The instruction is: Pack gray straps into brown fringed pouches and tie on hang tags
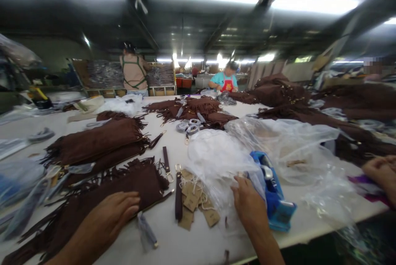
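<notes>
My left hand [105,217] lies flat, fingers stretched out together, on a dark brown fringed bag [133,184] at the lower left. Beside its fingertips is a plastic-wrapped strap [147,232]. My right hand [250,203] has its fingers bent and pinched at the edge of a pile of thin white translucent plastic [213,153]. Just right of that hand stands a blue tape dispenser [272,190]. Between my hands are cardboard tags [193,195] with white strings and a brown wrist strap [178,195] with a gold clip. Another brown strap [166,159] lies behind them.
More brown fringed bags [99,139] are stacked at left, with others [198,108] farther back. Clear plastic bags [284,145] spread across the right side. Another person's hand [382,174] is at the right edge. Two people [134,71] [227,80] stand beyond the table.
</notes>
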Demonstrator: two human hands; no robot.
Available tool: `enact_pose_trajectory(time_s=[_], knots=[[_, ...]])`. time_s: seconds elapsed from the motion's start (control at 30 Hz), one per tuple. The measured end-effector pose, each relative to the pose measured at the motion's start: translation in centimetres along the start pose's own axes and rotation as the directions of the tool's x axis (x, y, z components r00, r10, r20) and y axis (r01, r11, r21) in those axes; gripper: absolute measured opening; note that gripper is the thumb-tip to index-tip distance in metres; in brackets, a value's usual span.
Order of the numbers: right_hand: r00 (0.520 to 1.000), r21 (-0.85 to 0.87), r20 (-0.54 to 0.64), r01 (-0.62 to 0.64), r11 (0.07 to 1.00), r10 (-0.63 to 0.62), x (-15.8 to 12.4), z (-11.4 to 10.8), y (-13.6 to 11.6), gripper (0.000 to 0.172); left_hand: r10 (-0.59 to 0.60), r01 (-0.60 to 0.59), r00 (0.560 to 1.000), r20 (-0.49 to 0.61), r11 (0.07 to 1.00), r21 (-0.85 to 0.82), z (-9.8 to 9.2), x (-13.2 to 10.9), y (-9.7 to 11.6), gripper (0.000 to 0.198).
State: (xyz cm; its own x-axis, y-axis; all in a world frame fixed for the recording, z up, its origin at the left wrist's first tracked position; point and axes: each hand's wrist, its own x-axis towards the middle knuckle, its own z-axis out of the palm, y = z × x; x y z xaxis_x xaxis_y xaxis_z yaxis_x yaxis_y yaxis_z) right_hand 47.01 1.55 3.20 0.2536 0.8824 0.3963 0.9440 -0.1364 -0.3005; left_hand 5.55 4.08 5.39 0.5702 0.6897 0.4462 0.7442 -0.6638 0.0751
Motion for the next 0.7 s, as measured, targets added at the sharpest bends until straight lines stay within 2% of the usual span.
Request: enact_pose_trajectory(time_s=[0.13, 0.23, 0.33, 0.43, 0.5, 0.6, 0.7], knots=[[0.999, 0.154, 0.029, 0.026, 0.988, -0.030, -2.1, -0.6, -0.9, 0.017, 0.170, -0.143, 0.978, 0.117, 0.967, -0.211, 2.3, 7.1, 8.1, 0.029], [0.989, 0.254, 0.102, 0.076, 0.964, -0.105, -4.3, -0.9, -1.0, 0.017, 0.274, -0.226, 0.949, 0.157, 0.936, -0.268, 5.3, 10.4, 11.8, 0.033], [0.982, 0.214, 0.143, 0.092, 0.972, -0.125, -6.0, -0.2, -0.7, 0.015, 0.316, -0.266, 0.920, 0.231, 0.938, -0.220, 8.3, 11.7, 13.0, 0.042], [0.982, 0.138, 0.162, 0.071, 0.988, -0.093, -6.6, 0.9, -0.5, 0.015, 0.276, -0.233, 0.917, 0.289, 0.957, -0.175, 10.2, 11.8, 13.0, 0.049], [0.983, 0.126, 0.165, 0.056, 0.990, -0.077, -6.5, 1.4, -0.6, 0.018, 0.261, -0.220, 0.916, 0.304, 0.962, -0.162, 10.5, 11.7, 12.8, 0.050], [0.985, 0.142, 0.153, 0.055, 0.988, -0.077, -6.2, 1.5, -0.6, 0.023, 0.265, -0.222, 0.909, 0.322, 0.961, -0.164, 9.9, 11.8, 12.8, 0.050], [0.984, 0.148, 0.156, 0.062, 0.987, -0.086, -6.0, 1.1, -0.6, 0.024, 0.253, -0.220, 0.931, 0.264, 0.964, -0.148, 9.4, 12.2, 13.6, 0.047]])
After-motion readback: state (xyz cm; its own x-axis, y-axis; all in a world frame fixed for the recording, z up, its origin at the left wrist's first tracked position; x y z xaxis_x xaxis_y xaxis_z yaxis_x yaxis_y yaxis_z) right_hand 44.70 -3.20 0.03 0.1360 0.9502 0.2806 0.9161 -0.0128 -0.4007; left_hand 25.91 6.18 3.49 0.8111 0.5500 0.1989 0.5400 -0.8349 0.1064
